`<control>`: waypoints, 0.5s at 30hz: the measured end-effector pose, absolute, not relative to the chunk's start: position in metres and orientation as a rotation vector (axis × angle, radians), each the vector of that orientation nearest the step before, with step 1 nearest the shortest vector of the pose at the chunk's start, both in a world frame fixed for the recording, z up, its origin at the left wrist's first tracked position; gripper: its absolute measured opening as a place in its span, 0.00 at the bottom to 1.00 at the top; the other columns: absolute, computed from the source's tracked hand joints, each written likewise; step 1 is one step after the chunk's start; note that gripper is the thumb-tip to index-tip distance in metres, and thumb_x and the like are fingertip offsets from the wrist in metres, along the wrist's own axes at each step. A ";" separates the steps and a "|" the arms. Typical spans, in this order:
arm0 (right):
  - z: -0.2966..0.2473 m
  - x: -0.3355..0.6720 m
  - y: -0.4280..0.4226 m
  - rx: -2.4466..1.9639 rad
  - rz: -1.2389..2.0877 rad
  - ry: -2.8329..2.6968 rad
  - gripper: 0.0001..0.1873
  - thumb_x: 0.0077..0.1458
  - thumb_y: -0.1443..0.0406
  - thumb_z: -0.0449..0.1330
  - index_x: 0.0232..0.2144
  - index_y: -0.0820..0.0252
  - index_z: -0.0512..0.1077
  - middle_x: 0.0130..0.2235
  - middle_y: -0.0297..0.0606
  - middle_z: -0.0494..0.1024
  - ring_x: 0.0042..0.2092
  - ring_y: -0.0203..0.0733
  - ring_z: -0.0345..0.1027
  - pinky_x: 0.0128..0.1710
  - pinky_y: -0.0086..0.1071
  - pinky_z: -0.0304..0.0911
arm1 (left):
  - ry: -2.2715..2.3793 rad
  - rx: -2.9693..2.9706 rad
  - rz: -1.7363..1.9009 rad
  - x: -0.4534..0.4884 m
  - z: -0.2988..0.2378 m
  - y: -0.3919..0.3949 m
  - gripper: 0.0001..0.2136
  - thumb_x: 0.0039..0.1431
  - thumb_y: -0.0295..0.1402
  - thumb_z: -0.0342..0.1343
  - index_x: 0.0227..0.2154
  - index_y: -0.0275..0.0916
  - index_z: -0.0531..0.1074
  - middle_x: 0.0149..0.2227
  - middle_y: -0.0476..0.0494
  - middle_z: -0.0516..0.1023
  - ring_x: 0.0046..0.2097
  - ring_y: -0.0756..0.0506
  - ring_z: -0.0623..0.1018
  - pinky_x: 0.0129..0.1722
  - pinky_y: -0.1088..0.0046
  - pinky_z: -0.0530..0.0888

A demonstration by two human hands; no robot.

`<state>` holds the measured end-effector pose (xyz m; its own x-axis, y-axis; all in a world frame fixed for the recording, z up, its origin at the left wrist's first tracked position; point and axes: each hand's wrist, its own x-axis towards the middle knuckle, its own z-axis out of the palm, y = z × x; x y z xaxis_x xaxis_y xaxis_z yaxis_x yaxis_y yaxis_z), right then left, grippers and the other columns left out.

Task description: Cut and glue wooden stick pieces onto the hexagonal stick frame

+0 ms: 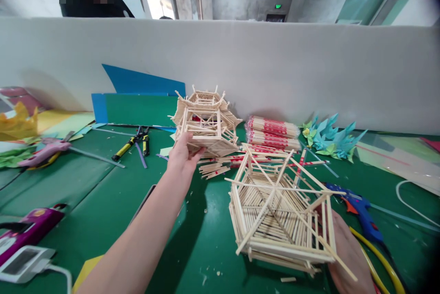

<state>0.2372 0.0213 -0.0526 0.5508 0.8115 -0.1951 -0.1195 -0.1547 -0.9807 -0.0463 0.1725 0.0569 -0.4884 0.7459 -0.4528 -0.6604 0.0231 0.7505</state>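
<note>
Gripped in the left hand [184, 156], a stick-built pavilion top [205, 122] hangs over the far green table [103, 202]; right hand [347, 250] clasps the hexagonal stick frame [278, 213] near right, beside a blue glue gun [357, 209].

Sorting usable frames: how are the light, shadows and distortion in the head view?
Head view: even overhead light; a soft shadow beside the left hand on the green table; wide-angle bending and dark corners at the edges; both stick models look sharp.

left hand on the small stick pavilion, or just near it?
Touching. The head view shows the left hand with its fingers wrapped around the lower edge of the small stick pavilion, lifting it clear of the green table.
</note>
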 end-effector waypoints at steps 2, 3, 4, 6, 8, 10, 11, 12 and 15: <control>-0.054 0.237 0.022 -1.508 0.904 -0.611 0.23 0.40 0.57 0.61 0.42 0.56 0.70 0.51 0.35 0.71 0.55 0.47 0.60 0.53 0.32 0.57 | 1.212 0.091 1.695 -0.048 0.058 0.172 0.14 0.59 0.35 0.52 0.47 0.36 0.66 0.48 0.41 0.70 0.44 0.44 0.74 0.40 0.60 0.73; -0.055 0.238 0.022 -1.507 0.905 -0.607 0.23 0.41 0.57 0.61 0.42 0.55 0.69 0.50 0.34 0.72 0.54 0.46 0.61 0.52 0.32 0.58 | 1.201 0.087 1.705 -0.049 0.059 0.171 0.14 0.59 0.34 0.52 0.47 0.36 0.66 0.47 0.41 0.71 0.43 0.44 0.74 0.40 0.61 0.74; -0.056 0.238 0.022 -1.508 0.906 -0.604 0.23 0.41 0.56 0.61 0.42 0.55 0.69 0.50 0.34 0.72 0.53 0.46 0.62 0.50 0.32 0.60 | 1.185 0.088 1.717 -0.050 0.060 0.171 0.13 0.59 0.33 0.52 0.46 0.36 0.66 0.46 0.41 0.71 0.42 0.44 0.74 0.39 0.62 0.74; -0.058 0.240 0.021 -1.509 0.911 -0.608 0.24 0.40 0.57 0.62 0.42 0.55 0.69 0.50 0.34 0.72 0.52 0.46 0.63 0.48 0.32 0.62 | 1.141 0.102 1.740 -0.052 0.062 0.171 0.10 0.58 0.31 0.52 0.41 0.35 0.68 0.41 0.42 0.72 0.40 0.45 0.75 0.36 0.63 0.76; -0.061 0.241 0.021 -1.507 0.924 -0.619 0.24 0.41 0.57 0.62 0.43 0.55 0.69 0.49 0.34 0.72 0.51 0.46 0.64 0.46 0.32 0.63 | 1.086 0.125 1.755 -0.054 0.063 0.172 0.06 0.57 0.30 0.52 0.37 0.35 0.69 0.37 0.43 0.73 0.39 0.44 0.75 0.34 0.64 0.77; -0.063 0.243 0.020 -1.500 0.942 -0.633 0.24 0.41 0.57 0.62 0.43 0.55 0.69 0.50 0.34 0.72 0.51 0.46 0.64 0.45 0.32 0.64 | 1.036 0.147 1.756 -0.056 0.062 0.174 0.07 0.58 0.31 0.52 0.38 0.36 0.69 0.37 0.44 0.73 0.38 0.45 0.75 0.34 0.64 0.77; -0.063 0.243 0.020 -1.495 0.951 -0.644 0.24 0.41 0.57 0.62 0.43 0.55 0.69 0.50 0.34 0.71 0.51 0.47 0.64 0.44 0.32 0.65 | 1.015 0.157 1.753 -0.056 0.060 0.176 0.08 0.58 0.32 0.52 0.40 0.36 0.69 0.39 0.43 0.73 0.39 0.45 0.75 0.35 0.64 0.76; -0.064 0.244 0.020 -1.490 0.954 -0.655 0.24 0.41 0.57 0.63 0.43 0.55 0.69 0.50 0.33 0.71 0.51 0.47 0.64 0.44 0.32 0.64 | 0.996 0.166 1.748 -0.057 0.057 0.178 0.10 0.59 0.33 0.52 0.42 0.36 0.68 0.42 0.43 0.73 0.40 0.45 0.75 0.36 0.63 0.75; -0.064 0.246 0.019 -1.478 0.946 -0.676 0.23 0.41 0.57 0.63 0.42 0.55 0.70 0.49 0.33 0.72 0.50 0.47 0.64 0.45 0.32 0.64 | 0.953 0.193 1.730 -0.060 0.043 0.184 0.14 0.59 0.35 0.52 0.47 0.36 0.66 0.47 0.41 0.71 0.43 0.44 0.74 0.40 0.61 0.74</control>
